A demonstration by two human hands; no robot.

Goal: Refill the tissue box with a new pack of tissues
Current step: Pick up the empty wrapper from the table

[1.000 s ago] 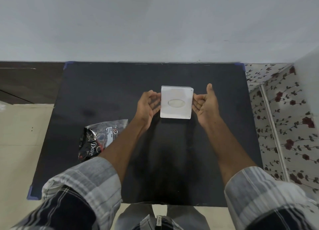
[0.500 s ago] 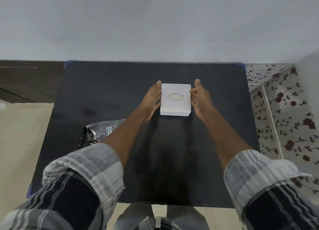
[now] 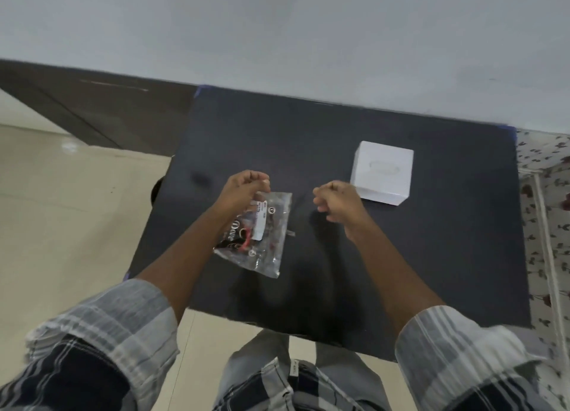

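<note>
One white tissue box [image 3: 382, 173] stands on the black table top [image 3: 401, 256], toward its far right part, with a single oval slot visible in its upper face; neither hand touches it. One pack of tissues [image 3: 262, 235], a crinkled clear plastic wrapper with dark printing and a white label, hangs tilted above the table's middle-left area, its lower corner pointing down toward the near edge. The left hand [image 3: 243, 188] holds this pack at its top edge, the fingers curled tightly together and pinching the plastic between thumb and fingertips. The right hand [image 3: 334, 202] is held in the air to the right of the pack, apart from it, with its fingers folded into a loose fist that grips nothing visible; it sits just in front of the box's near left corner in the view, though whether it brushes the box cannot be told. Two forearms reach in from the bottom, each coming out of a rolled-up sleeve of a checked grey, white and dark shirt [image 3: 101, 342]. Beyond the table there is a pale wall [image 3: 277, 31], beige floor tiles [image 3: 61, 225] on the left, and a flower-patterned cloth [image 3: 549, 225] along the right side.
</note>
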